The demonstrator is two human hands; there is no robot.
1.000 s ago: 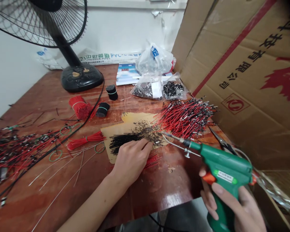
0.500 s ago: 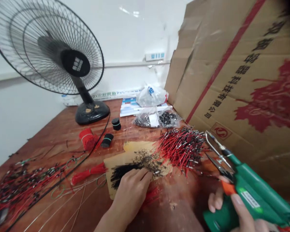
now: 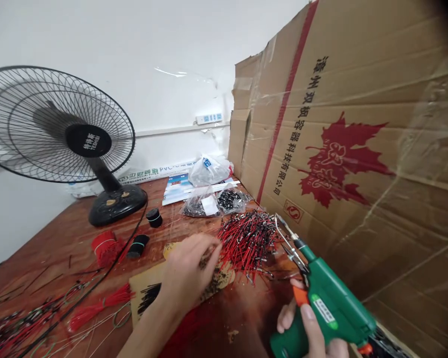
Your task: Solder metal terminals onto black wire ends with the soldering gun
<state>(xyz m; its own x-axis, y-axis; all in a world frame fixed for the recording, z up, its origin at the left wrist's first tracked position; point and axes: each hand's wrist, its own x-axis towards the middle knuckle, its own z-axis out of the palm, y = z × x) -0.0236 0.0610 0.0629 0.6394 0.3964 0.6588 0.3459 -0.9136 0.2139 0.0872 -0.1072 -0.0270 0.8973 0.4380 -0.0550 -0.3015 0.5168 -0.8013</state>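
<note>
My right hand (image 3: 309, 323) grips a green soldering gun (image 3: 336, 293) by its handle, a finger at the orange trigger (image 3: 299, 293). The gun's metal tip (image 3: 285, 226) points up and left, beside the right edge of a pile of red wires with black and silvery ends (image 3: 248, 243). My left hand (image 3: 188, 271) hovers over a tan sheet (image 3: 142, 278), at the pile's left edge. Its thumb and forefinger curve together at the tips; anything between them is too small to make out. Black short strips (image 3: 149, 297) lie on the sheet, partly hidden by the left wrist.
A large cardboard sheet (image 3: 343, 89) stands along the right. Behind the pile are plastic bags of small black parts (image 3: 229, 199). A fan (image 3: 117, 204), red bundles (image 3: 106, 246), black rolls (image 3: 138, 246) and loose wires (image 3: 30, 318) occupy the left, with a dark cord crossing there.
My left hand has lifted from the black strips and moved toward the red wire pile. The view has swung right and up. My right hand still holds the soldering gun.
</note>
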